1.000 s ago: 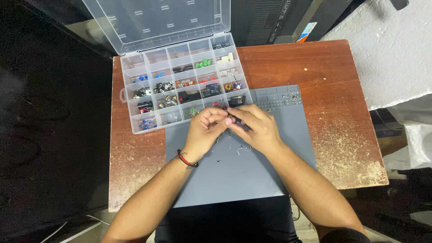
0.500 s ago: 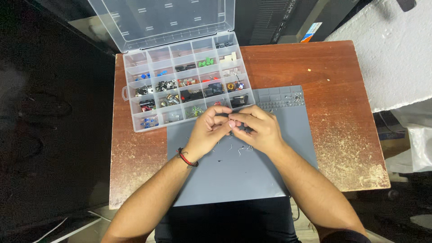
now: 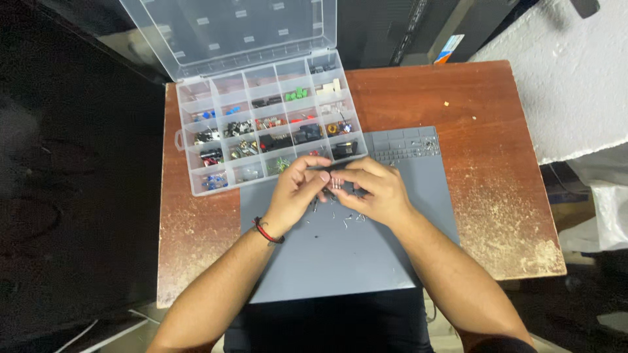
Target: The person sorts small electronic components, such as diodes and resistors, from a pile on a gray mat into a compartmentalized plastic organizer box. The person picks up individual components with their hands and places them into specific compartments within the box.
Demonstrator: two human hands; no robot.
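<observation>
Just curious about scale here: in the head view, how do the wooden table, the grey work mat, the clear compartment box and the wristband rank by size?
Largest to smallest:
1. wooden table
2. grey work mat
3. clear compartment box, open lid aside
4. wristband

We record a small reddish-brown wooden table (image 3: 497, 131) as our reference point. Its top is badly worn: pale, scuffed patches run along the near right edge and the near left corner, and a small light crumb lies on its far right part. To the left of the table we find deep shadow, with a dark floor (image 3: 72, 216) and pale cables (image 3: 98, 330) at the near left. To the right of the table stands a rough white textured wall (image 3: 575, 72). Beyond the table's far edge sit dark furnishings we cannot identify. Light falls evenly from above onto the table.
</observation>
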